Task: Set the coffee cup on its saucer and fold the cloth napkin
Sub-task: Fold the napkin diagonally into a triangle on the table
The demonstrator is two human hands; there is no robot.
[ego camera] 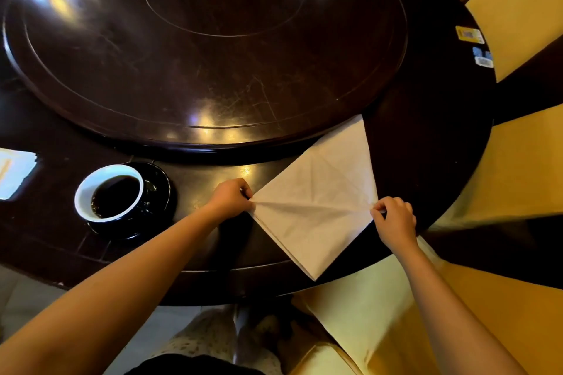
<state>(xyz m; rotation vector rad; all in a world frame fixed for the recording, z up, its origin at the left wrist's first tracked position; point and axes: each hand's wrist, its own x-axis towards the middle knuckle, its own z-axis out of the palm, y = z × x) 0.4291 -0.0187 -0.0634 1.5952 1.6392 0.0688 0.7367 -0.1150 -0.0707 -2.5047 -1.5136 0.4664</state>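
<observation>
A cream cloth napkin [320, 192] lies spread as a diamond on the dark table, its far corner tucked against the turntable's rim and its near corner close to the table edge. My left hand [231, 196] pinches the napkin's left corner. My right hand [396, 219] pinches its right corner, and the cloth is pulled taut between them. To the left, a coffee cup [91, 201], white inside and black outside and filled with dark coffee, stands on a black saucer [163, 192].
A large dark wooden turntable [198, 55] fills the middle of the round table [426, 131]. Yellow-covered chairs [518, 9] ring the right side. Small cards [469, 33] lie at the far right edge. A pale paper [15, 170] lies at the left.
</observation>
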